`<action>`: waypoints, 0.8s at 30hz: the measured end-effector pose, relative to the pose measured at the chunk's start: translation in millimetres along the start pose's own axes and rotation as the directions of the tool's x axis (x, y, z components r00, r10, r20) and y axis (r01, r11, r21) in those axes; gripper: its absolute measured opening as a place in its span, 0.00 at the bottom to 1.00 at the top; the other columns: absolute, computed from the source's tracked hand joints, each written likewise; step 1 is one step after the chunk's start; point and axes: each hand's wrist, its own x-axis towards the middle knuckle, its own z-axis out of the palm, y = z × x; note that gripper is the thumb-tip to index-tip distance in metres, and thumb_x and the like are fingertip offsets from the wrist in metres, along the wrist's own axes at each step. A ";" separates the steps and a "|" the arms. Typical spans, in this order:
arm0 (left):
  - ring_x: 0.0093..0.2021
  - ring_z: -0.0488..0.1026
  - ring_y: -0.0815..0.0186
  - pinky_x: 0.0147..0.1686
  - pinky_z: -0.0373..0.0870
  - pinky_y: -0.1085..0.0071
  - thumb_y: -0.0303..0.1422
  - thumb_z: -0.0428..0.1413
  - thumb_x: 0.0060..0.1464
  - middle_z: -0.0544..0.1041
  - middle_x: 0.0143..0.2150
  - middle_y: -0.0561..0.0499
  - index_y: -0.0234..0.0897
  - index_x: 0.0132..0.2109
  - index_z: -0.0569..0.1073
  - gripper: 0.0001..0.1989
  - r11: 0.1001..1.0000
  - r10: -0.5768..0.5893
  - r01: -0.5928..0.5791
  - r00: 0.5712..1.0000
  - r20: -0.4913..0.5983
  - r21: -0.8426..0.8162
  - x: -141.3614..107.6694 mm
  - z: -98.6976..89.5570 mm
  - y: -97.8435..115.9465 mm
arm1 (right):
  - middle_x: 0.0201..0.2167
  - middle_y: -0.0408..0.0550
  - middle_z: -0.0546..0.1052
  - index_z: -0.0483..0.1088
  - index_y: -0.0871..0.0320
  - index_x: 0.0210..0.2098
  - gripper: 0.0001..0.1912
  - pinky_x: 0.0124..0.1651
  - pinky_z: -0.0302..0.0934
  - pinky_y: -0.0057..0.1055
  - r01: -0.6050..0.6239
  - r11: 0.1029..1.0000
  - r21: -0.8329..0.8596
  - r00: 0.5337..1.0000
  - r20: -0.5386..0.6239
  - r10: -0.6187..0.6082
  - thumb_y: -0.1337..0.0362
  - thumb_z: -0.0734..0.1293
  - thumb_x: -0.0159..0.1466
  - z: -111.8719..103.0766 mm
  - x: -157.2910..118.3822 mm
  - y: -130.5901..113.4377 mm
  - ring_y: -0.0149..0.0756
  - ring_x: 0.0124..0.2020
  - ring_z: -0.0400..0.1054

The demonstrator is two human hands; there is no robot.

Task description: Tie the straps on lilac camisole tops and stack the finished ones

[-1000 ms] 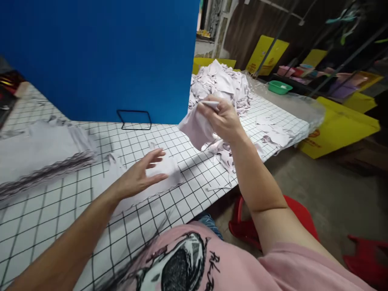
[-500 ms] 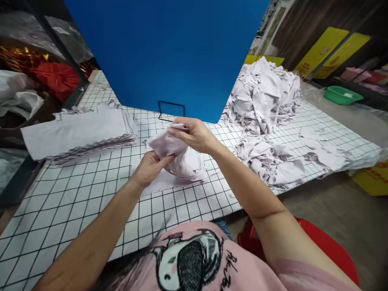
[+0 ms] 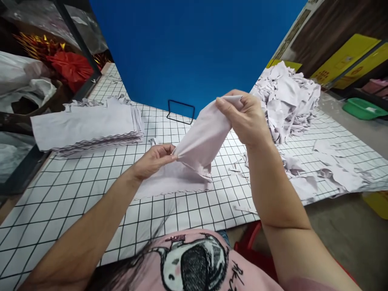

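A pale lilac piece of fabric (image 3: 206, 133) is stretched on a slant between my two hands above the table. My left hand (image 3: 156, 159) pinches its lower left corner between thumb and fingers. Higher and to the right, my right hand (image 3: 245, 115) grips the folded upper end. Below the raised part, another pale fabric layer (image 3: 169, 184) lies flat on the grid-patterned cloth; whether it joins the held piece I cannot tell. To the left sits a stack of similar fabric pieces (image 3: 85, 125) with wavy edges.
A big blue board (image 3: 194, 52) stands at the back, a black wire frame (image 3: 181, 118) at its foot. Heaped fabric scraps (image 3: 287, 97) and loose cut pieces (image 3: 336, 165) cover the right side. Beyond are a green basin (image 3: 363, 108) and a red bag (image 3: 71, 68). A red stool (image 3: 250, 242) is below.
My right hand has moved up and to the right, drawing the bunched fabric out into a taut strip. My left hand keeps its pinch at the lower end. The view has shifted slightly.
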 end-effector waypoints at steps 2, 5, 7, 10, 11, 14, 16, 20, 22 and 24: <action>0.39 0.73 0.63 0.40 0.70 0.66 0.41 0.56 0.57 0.77 0.38 0.48 0.37 0.37 0.71 0.11 0.966 0.034 -0.005 0.994 -0.107 0.260 8.8 -7.3 4.3 | 0.28 0.41 0.68 0.70 0.58 0.33 0.20 0.29 0.60 0.25 0.023 0.999 0.042 1.000 -0.001 -0.023 0.46 0.66 0.62 -4.2 8.0 -10.0 0.27 0.32 0.67; 0.38 0.72 0.60 0.38 0.69 0.64 0.36 0.54 0.55 0.76 0.37 0.47 0.37 0.37 0.71 0.07 0.759 0.115 0.107 0.949 -0.295 0.642 20.3 -19.6 2.6 | 0.31 0.42 0.70 0.70 0.56 0.41 0.20 0.29 0.61 0.25 0.031 0.996 0.085 0.999 -0.039 -0.028 0.45 0.65 0.63 -8.5 20.5 -24.9 0.30 0.33 0.70; 0.39 0.72 0.60 0.39 0.70 0.63 0.31 0.53 0.53 0.75 0.40 0.45 0.36 0.40 0.71 0.07 0.675 0.235 0.141 0.889 -0.392 0.725 23.0 -24.2 1.1 | 0.33 0.42 0.71 0.68 0.53 0.46 0.21 0.27 0.63 0.25 0.012 0.995 0.101 0.998 -0.059 -0.006 0.45 0.66 0.63 -9.4 28.0 -33.4 0.32 0.33 0.71; 0.43 0.72 0.59 0.42 0.72 0.61 0.25 0.50 0.52 0.72 0.47 0.42 0.34 0.47 0.69 0.15 0.635 0.538 0.023 0.704 -0.464 0.772 16.4 -17.6 9.3 | 0.33 0.43 0.73 0.67 0.49 0.49 0.18 0.27 0.66 0.25 -0.041 0.992 0.118 0.996 -0.068 0.049 0.47 0.66 0.64 -5.4 37.3 -41.3 0.33 0.33 0.71; 0.44 0.71 0.59 0.43 0.72 0.61 0.24 0.49 0.52 0.71 0.48 0.41 0.33 0.49 0.68 0.15 0.611 0.626 -0.035 0.634 -0.455 0.791 12.4 -11.3 15.8 | 0.34 0.43 0.73 0.67 0.50 0.48 0.17 0.28 0.67 0.25 -0.056 0.990 0.126 0.996 -0.065 0.064 0.49 0.66 0.65 -2.2 40.3 -42.7 0.33 0.34 0.71; 0.43 0.72 0.61 0.41 0.73 0.63 0.30 0.52 0.58 0.72 0.45 0.44 0.34 0.50 0.67 0.13 0.599 0.702 -0.197 0.596 -0.390 0.776 2.9 13.6 41.5 | 0.35 0.45 0.73 0.69 0.53 0.48 0.16 0.33 0.69 0.27 -0.075 0.984 0.160 0.996 -0.027 0.080 0.51 0.64 0.67 12.4 49.5 -46.5 0.33 0.36 0.71; 0.41 0.73 0.63 0.38 0.73 0.66 0.37 0.56 0.58 0.73 0.44 0.46 0.35 0.52 0.67 0.17 0.662 0.642 -0.242 0.671 -0.370 0.709 4.4 27.5 57.9 | 0.36 0.46 0.74 0.69 0.54 0.49 0.17 0.36 0.70 0.30 -0.074 0.981 0.179 0.997 0.017 0.072 0.52 0.63 0.67 23.9 55.9 -52.1 0.34 0.39 0.72; 0.37 0.74 0.64 0.35 0.71 0.69 0.42 0.56 0.59 0.76 0.40 0.47 0.36 0.44 0.70 0.14 0.716 0.606 -0.285 0.707 -0.364 0.637 22.3 27.7 77.6 | 0.43 0.49 0.74 0.68 0.56 0.53 0.20 0.44 0.71 0.36 -0.021 0.983 0.182 0.998 0.069 0.009 0.53 0.62 0.67 39.2 65.8 -75.3 0.38 0.46 0.71; 0.33 0.73 0.66 0.30 0.68 0.72 0.39 0.52 0.61 0.75 0.34 0.49 0.35 0.37 0.71 0.10 0.741 0.598 -0.308 0.708 -0.377 0.597 28.5 16.8 85.1 | 0.47 0.51 0.74 0.67 0.57 0.56 0.21 0.47 0.71 0.36 0.013 0.984 0.179 0.996 0.087 -0.029 0.55 0.62 0.67 40.6 68.3 -90.1 0.39 0.49 0.70; 0.29 0.71 0.68 0.25 0.64 0.74 0.38 0.51 0.61 0.74 0.30 0.50 0.36 0.35 0.70 0.11 0.791 0.548 -0.302 0.737 -0.396 0.532 28.8 6.9 93.9 | 0.50 0.52 0.73 0.65 0.58 0.58 0.22 0.50 0.70 0.36 0.032 0.983 0.180 0.992 0.115 -0.054 0.59 0.63 0.66 39.7 69.4 -103.7 0.39 0.51 0.70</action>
